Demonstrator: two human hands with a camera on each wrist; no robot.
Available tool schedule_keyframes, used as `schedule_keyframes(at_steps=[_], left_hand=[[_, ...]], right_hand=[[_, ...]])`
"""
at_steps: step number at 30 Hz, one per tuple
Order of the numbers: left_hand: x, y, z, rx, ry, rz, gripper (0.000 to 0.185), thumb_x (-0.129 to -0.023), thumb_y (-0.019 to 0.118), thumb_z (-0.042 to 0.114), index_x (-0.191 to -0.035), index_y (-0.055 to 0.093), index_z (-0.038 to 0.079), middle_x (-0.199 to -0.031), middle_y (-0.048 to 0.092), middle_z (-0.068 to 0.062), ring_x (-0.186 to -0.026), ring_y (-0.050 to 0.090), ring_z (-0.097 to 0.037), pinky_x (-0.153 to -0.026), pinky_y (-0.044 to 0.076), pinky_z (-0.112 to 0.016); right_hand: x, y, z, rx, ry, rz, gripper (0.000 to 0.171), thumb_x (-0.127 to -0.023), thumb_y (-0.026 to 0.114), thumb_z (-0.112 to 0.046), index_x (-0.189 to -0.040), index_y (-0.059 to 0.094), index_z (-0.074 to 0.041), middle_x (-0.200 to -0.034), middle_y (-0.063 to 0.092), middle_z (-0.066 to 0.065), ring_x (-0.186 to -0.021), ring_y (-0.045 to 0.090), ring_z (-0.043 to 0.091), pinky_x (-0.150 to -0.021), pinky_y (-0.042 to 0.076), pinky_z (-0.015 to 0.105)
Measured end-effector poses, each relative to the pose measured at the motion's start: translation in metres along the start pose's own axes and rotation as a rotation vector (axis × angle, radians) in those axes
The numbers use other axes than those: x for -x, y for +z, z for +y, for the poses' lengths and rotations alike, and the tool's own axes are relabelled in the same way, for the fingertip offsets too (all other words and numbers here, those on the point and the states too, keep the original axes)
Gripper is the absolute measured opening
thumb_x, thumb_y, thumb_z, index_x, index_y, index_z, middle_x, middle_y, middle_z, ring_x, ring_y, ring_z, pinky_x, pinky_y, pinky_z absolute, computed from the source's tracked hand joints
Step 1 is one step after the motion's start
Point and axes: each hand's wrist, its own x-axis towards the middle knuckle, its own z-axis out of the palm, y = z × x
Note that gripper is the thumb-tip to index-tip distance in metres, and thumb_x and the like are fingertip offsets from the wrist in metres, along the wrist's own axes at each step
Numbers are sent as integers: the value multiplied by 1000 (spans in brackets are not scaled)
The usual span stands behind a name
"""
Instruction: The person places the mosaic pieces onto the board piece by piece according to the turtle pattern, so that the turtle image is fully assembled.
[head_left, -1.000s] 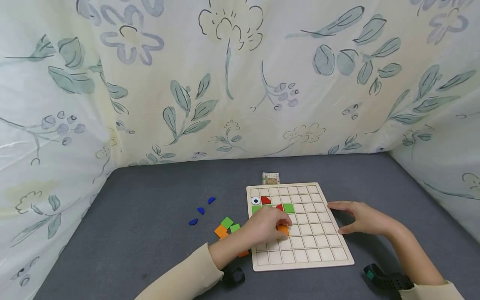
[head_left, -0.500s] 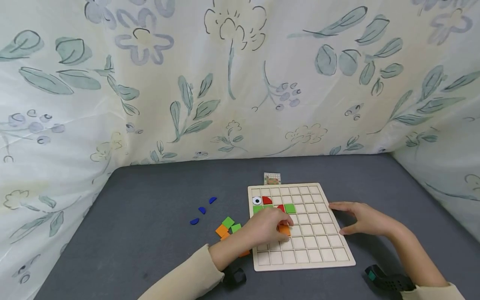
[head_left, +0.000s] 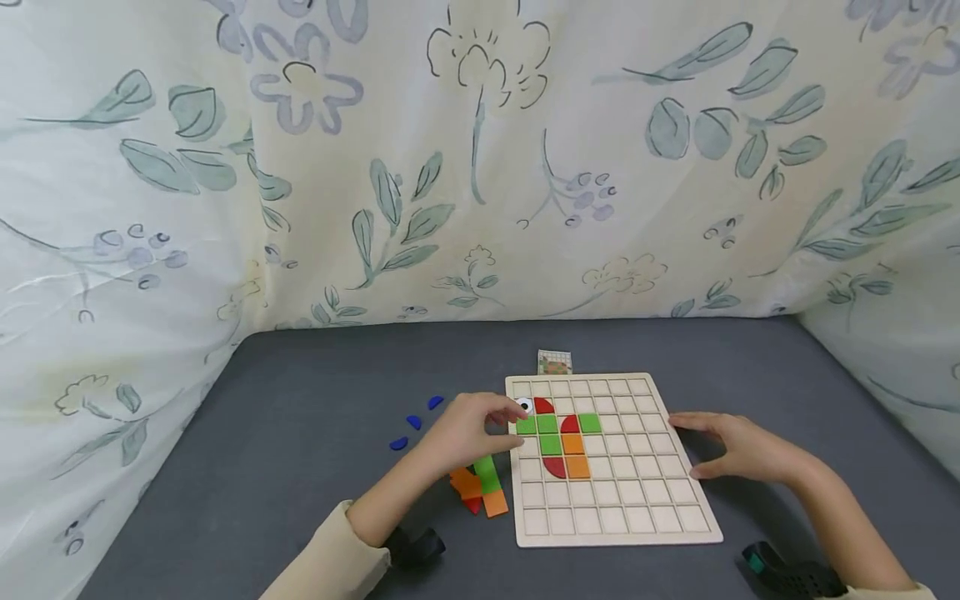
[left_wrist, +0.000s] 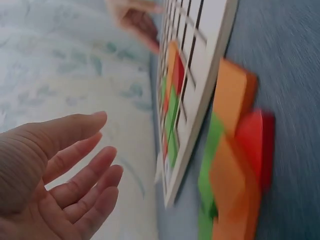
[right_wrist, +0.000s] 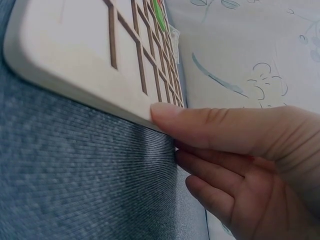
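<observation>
A wooden grid board [head_left: 615,518] lies on the table. Green squares [head_left: 547,424], stacked orange squares [head_left: 577,467], rounded red pieces [head_left: 554,467] and a white eye piece [head_left: 524,406] fill cells in its left half. My left hand [head_left: 471,429] hovers at the board's left edge, fingertips overlapping the eye piece in the head view. In the left wrist view, thumb and fingers [left_wrist: 95,172] are spread apart with nothing between them. At the right edge, my right hand [head_left: 742,450] touches the board with extended thumb and fingers; its thumb [right_wrist: 200,125] rests on the rim.
Loose orange [head_left: 495,503], green [head_left: 487,473] and red [head_left: 472,505] pieces lie heaped left of the board, partly behind my left hand. Several blue half-round pieces [head_left: 413,422] lie farther left. A small picture card [head_left: 555,362] sits behind the board. Floral cloth [head_left: 465,250] encloses the table.
My left hand has left the orange square on the board and moved left to the board's edge, uncovering the coloured pieces. My right hand stays at the right edge. The view has shifted slightly.
</observation>
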Motion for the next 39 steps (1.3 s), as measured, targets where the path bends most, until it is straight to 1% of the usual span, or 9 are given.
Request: schedule_keyframes(at_steps=[2, 6, 9, 12, 17, 23, 26, 29, 39], left_hand=[[8, -8, -6, 20, -37, 27, 27, -81, 71, 20, -106, 68, 11, -103, 67, -3, -89, 60, -18, -78, 49, -29], [25, -22, -22, 29, -82, 78, 27, -79, 73, 16, -105, 67, 9, -102, 67, -5, -89, 60, -19, -81, 49, -37], [39, -32, -36, -4, -120, 114, 26, -77, 74, 13, -102, 68, 8, -100, 67, -5, -89, 60, -22, -80, 49, -41], [52, -39, -50, -53, -179, 142, 24, -76, 75, 12, -100, 69, 9, -97, 67, -4, -87, 60, -22, -78, 50, -41], [64, -47, -67, -147, -253, 146, 22, -75, 76, 14, -96, 70, 12, -92, 66, -1, -82, 59, -16, -74, 49, -35], [73, -47, -77, -202, -326, 119, 24, -70, 80, 13, -92, 70, 14, -86, 62, 3, -78, 54, -11, -70, 47, -31], [75, -46, -80, -191, -336, 113, 25, -69, 80, 12, -92, 70, 14, -84, 60, 3, -77, 53, -11, -69, 46, -30], [76, -45, -83, -172, -326, 119, 23, -70, 79, 10, -91, 70, 14, -83, 61, 3, -75, 53, -10, -68, 46, -29], [75, -44, -90, -127, -244, 126, 14, -75, 74, 6, -89, 70, 10, -77, 63, 4, -70, 55, -8, -62, 47, -22]], right_hand=[[1, 0, 1, -2, -3, 3, 81, -71, 77, -34, -133, 43, 7, -135, 40, 31, -122, 34, 52, -90, 35, 62], [2, 2, 2, -6, -9, 2, 80, -72, 77, -32, -133, 43, 7, -134, 40, 32, -122, 34, 53, -90, 35, 63], [3, 3, 1, -5, -15, 3, 79, -72, 77, -30, -132, 43, 8, -134, 40, 33, -121, 34, 53, -89, 35, 63], [3, 3, 1, -4, -19, 4, 78, -72, 77, -28, -132, 43, 8, -134, 40, 33, -121, 34, 54, -89, 36, 63], [4, 3, 0, -6, -4, 6, 79, -72, 77, -30, -133, 43, 7, -134, 41, 32, -122, 34, 53, -90, 35, 63], [4, 3, 1, 3, -12, 4, 80, -72, 76, -34, -133, 43, 6, -134, 41, 31, -121, 34, 52, -90, 36, 61], [4, 3, 1, 5, -8, 3, 81, -72, 76, -35, -133, 43, 6, -134, 41, 31, -121, 35, 52, -90, 37, 60], [3, 3, 0, 5, 7, 6, 81, -71, 77, -35, -133, 43, 7, -134, 41, 31, -122, 35, 52, -91, 36, 61], [2, 0, -2, -7, 21, 4, 83, -72, 76, -38, -133, 43, 7, -135, 40, 31, -123, 34, 51, -91, 36, 61]])
